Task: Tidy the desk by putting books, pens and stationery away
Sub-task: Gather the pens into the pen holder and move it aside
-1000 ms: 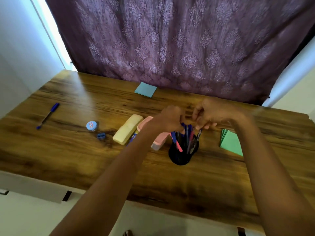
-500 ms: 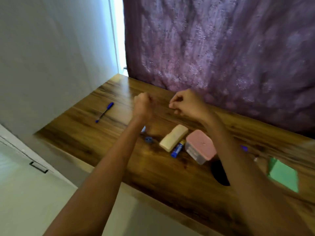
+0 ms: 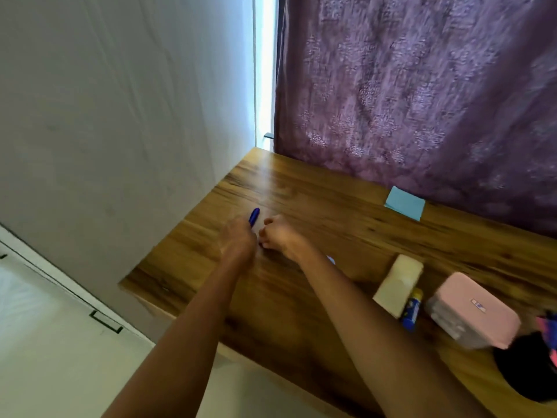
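A blue pen (image 3: 254,216) lies near the far left corner of the wooden desk (image 3: 346,215). My left hand (image 3: 238,241) is closed over its lower part, and only the blue cap end sticks out beyond my fingers. My right hand (image 3: 278,236) is right beside it with curled fingers and nothing visible in it. At the right edge of the view stands a black pen holder (image 3: 524,366) with several pens (image 3: 547,330) in it.
A blue sticky-note pad (image 3: 405,206) lies by the purple curtain (image 3: 422,101). A cream block (image 3: 398,285), a blue glue stick (image 3: 411,310) and a pink box (image 3: 473,309) sit side by side left of the holder. A white wall borders the desk's left edge.
My view swung left. Both hands left the pen holder and travelled to the far left of the desk, where my left hand closed on the blue pen.
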### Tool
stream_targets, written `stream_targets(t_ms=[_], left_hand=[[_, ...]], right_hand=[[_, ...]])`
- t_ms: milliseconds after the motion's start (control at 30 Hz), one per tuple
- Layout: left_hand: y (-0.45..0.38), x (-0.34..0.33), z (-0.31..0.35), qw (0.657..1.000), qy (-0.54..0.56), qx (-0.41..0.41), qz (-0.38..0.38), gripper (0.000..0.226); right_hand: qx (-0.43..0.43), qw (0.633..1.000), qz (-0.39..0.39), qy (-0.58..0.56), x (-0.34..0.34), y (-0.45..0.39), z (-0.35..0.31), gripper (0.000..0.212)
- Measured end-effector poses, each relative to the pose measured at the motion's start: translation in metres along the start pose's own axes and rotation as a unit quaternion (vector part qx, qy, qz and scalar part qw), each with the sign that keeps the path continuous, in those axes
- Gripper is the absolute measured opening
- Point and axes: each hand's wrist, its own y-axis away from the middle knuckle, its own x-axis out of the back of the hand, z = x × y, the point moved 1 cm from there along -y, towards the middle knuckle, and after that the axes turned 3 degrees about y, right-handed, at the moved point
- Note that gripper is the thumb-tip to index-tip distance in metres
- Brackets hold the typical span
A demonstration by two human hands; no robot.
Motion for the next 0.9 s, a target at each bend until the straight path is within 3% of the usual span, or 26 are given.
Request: stream_targets(t_ms=[100, 200, 300, 367, 467, 633, 700, 767, 900], left_hand=[[-0.008, -0.008, -0.009, 0.999, 0.015, -0.02, -0.046, 0.01], [-0.011, -0.007, 0.0, 0.993, 0.008, -0.019, -0.119, 0.022], [-0.004, -0.008, 0.018, 0.981, 0.057, -0.036, -0.182, 0.027], [0.008, -0.01, 0.037, 0.97, 0.099, -0.076, -0.208, 0.019], [0.034, -0.009, 0.078, 0.949, 0.155, -0.183, -0.203, 0.017], [0.091, -0.022, 0.167, 0.908, 0.192, -0.302, -0.216, 0.022], [0.119, -0.037, 0.205, 0.879, 0.233, -0.328, -0.257, 0.022], [0.145, -0.052, 0.238, 0.852, 0.275, -0.338, -0.289, 0.022], [0.184, -0.084, 0.286, 0.806, 0.316, -0.371, -0.334, 0.021]], right_hand=[[-0.01, 1.0, -0.004, -0.022, -0.003, -0.005, 0.004, 0.03], [-0.018, 0.999, -0.003, -0.046, 0.003, -0.008, 0.012, 0.032], [-0.006, 0.999, 0.014, -0.039, 0.018, -0.009, 0.02, 0.017], [0.02, 0.996, 0.074, -0.041, 0.039, -0.002, 0.023, 0.008], [0.083, 0.976, 0.198, -0.02, 0.085, 0.027, 0.025, 0.019], [0.128, 0.94, 0.315, 0.036, 0.188, 0.108, 0.033, 0.041], [0.114, 0.926, 0.352, 0.068, 0.231, 0.145, 0.045, 0.034], [0.107, 0.911, 0.391, 0.073, 0.268, 0.181, 0.062, 0.008], [0.102, 0.871, 0.475, 0.074, 0.322, 0.245, 0.099, 0.061]])
